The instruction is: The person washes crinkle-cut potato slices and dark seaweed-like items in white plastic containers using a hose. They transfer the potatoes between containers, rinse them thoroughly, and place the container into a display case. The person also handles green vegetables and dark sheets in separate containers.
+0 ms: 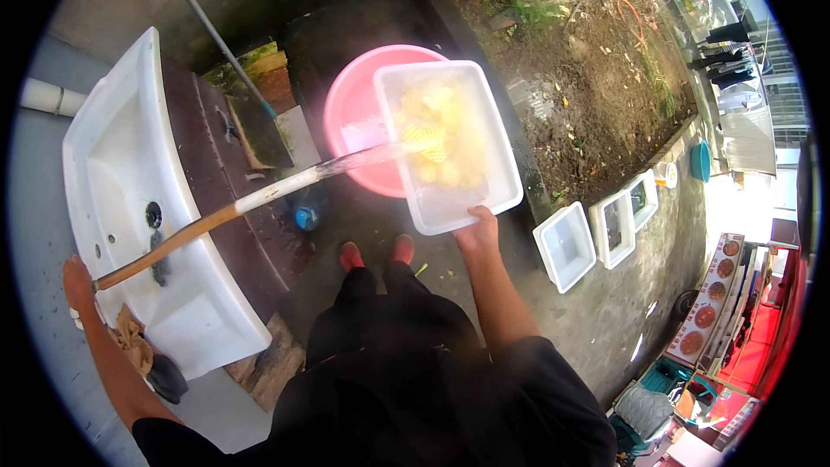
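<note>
My right hand (478, 232) grips the near edge of a white rectangular tub (501, 175) filled with yellow pieces of food and water. The tub is held over a pink round basin (350, 108) on the ground. My left hand (78, 284) is closed around the end of a hose (199, 223), brown near the hand and white toward its tip. It reaches across from the left, above a white sink. Water streams from the hose tip into the tub. My feet in red shoes (376, 252) stand just below the basin.
A white sink (112, 156) stands at left with a brown rag (130, 337) by its corner. Three empty white tubs (566, 246) sit in a row on the concrete at right. A bed of bare soil (588, 78) lies behind them. Red crates and a printed board are at far right.
</note>
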A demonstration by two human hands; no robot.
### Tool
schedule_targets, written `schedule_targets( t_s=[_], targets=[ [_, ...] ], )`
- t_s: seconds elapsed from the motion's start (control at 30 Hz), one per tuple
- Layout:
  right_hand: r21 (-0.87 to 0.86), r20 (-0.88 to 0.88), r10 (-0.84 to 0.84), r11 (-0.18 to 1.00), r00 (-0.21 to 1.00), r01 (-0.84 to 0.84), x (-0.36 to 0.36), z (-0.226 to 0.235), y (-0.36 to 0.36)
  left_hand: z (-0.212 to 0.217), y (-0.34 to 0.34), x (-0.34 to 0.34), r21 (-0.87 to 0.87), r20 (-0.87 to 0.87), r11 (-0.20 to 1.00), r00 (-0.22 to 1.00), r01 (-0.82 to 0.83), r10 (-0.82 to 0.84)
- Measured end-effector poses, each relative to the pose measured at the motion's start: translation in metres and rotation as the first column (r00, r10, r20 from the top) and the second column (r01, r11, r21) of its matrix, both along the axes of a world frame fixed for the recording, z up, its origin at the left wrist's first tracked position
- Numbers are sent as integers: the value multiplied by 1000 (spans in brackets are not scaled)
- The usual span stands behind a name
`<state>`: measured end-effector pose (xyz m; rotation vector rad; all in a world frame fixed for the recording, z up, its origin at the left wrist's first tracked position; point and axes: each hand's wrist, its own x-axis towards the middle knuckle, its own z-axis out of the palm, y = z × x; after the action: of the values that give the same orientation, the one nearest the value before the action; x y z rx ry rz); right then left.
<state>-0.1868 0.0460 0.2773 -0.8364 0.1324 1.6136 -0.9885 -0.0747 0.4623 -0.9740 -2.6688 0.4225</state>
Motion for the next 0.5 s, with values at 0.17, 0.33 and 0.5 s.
schedule_targets(
  t_s=[0.17,0.33,0.5],
  targets=[
    [-38,171,-37,998,985,44,-1,-1,15,-8,13,9,75,221,994,974,-74,56],
    [9,6,-51,999,999,51,-13,-5,-6,-3,6,26,149,47,989,999,0,-7],
    [-23,126,-41,999,991,44,-17,6,-1,-10,10,34,310,-59,950,998,27,-9]
  ],
)
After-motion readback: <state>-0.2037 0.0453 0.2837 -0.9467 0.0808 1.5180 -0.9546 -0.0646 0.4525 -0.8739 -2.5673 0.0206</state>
